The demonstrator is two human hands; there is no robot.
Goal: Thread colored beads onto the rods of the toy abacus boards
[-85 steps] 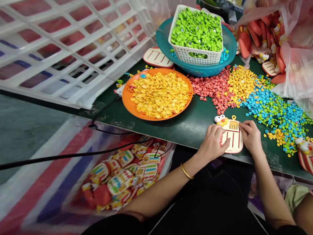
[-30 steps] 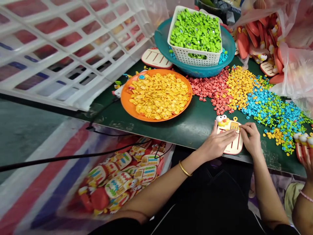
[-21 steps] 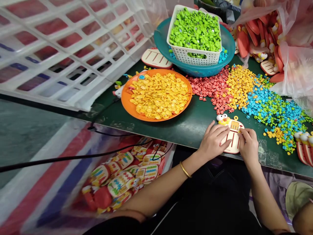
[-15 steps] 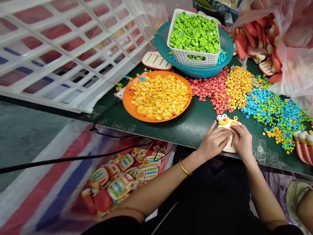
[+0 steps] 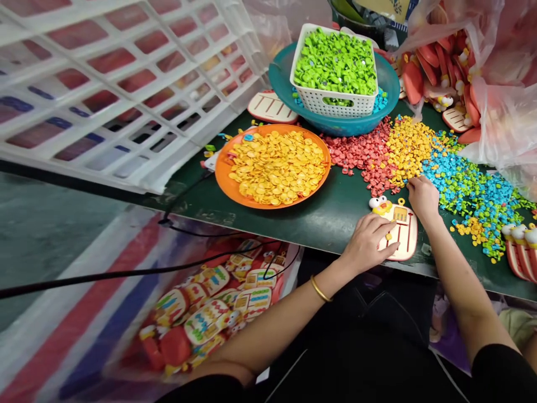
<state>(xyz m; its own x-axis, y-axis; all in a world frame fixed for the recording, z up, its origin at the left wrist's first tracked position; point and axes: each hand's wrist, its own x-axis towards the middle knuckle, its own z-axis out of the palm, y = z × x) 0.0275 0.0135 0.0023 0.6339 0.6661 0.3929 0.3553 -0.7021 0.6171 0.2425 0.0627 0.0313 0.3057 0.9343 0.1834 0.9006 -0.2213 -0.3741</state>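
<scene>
Cream plastic, slotted with thin red grooves and rounded at its corners, made up the toy board [image 5: 400, 238] that lay flat at the near edge of the green table [image 5: 335, 215], a glossy yellow chick head at its top left corner. The left hand [image 5: 369, 243] lay on the board's left half, fingers narrowly spread and pressing down, holding it flat rather than gripping it. A thin gold bangle [image 5: 321, 291] circled that wrist, nearer than the board. Below and left of the board, off the table, a bag held a heap of finished boards [image 5: 210, 313] with coloured rows, blurred in this view.

Just beyond the board's right corner, the right hand [image 5: 423, 196] reached to the edge of the loose beads [image 5: 411, 148], small knobbly pieces in red, yellow, blue and green; its fingertips curled down among them, though whether they pinched one could not be told. Left of the board and farther back sat a round orange plate [image 5: 224, 179] piled with flat yellow discs. Beyond that, a perforated white basket [image 5: 335, 103] of bright green pieces stood inside a smooth teal bowl [image 5: 281, 78]. Far left of the board rose a white lattice crate [image 5: 126, 95].
</scene>
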